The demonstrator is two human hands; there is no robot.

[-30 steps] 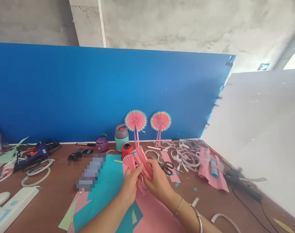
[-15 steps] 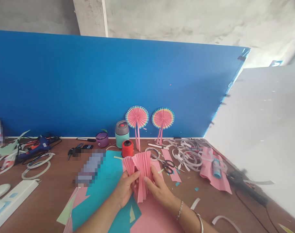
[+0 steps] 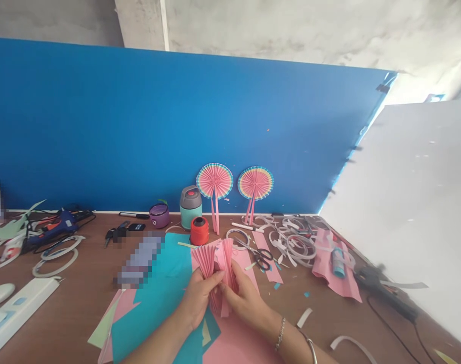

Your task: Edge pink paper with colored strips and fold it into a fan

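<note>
Pleated pink paper stands upright between my two hands, its folds fanned at the top and pressed closer together lower down. My left hand grips the left part, thumb across the front. My right hand pinches the right part, its thumb near the middle folds. The fingers behind the paper are partly hidden. Beneath my hands lie flat sheets of teal paper and pink paper. Behind, two round pleated paper fans, a left one and a right one, lean against the blue panel.
Scissors, a red round container, a teal flask and a purple cup stand or lie beyond my hands. Curled white strips and a glue gun are on the right. A power strip sits at left.
The right part of the pleated paper is now turned and squeezed narrower, while the left folds show wider. My right hand has shifted slightly, its thumb lower and nearer the left thumb.
</note>
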